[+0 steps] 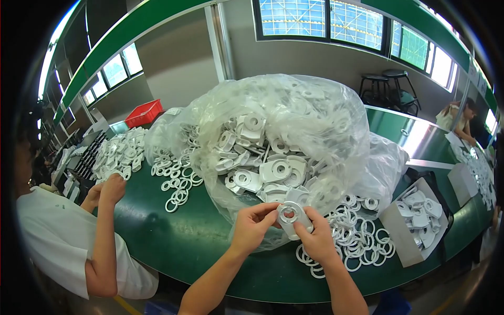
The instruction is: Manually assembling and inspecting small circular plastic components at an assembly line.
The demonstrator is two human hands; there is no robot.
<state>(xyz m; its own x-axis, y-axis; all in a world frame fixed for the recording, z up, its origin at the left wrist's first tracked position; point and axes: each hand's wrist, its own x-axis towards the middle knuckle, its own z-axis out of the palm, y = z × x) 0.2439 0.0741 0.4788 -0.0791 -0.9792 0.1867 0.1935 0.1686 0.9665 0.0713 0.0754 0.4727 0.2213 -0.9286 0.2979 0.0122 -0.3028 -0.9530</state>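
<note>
While both hands are busy up front, the work looks mid-stream — one white part is in hand, held over the near side of the green table, just in front of the open plastic bag. Right hand clamps it, thumb pressed on the face; left hand pinches its left edge by the round hole, fingertips together on the rim. Whether a ring is fully seated in that hole, I can't tell from here.

Left to do, by the look of it: plenty. Bag holds a big heap of similar pieces, and loose rings lie piled just right of the hands, with more rings left of the bag. Toward the right edge, a box carries a load of white pieces — possibly the done ones, but nothing confirms it; count not readable.

On the left, a co-worker in a white shirt has hands raised beside another heap of white parts; what those fingers hold is too small to make out. Red crate sits behind that heap.
</note>
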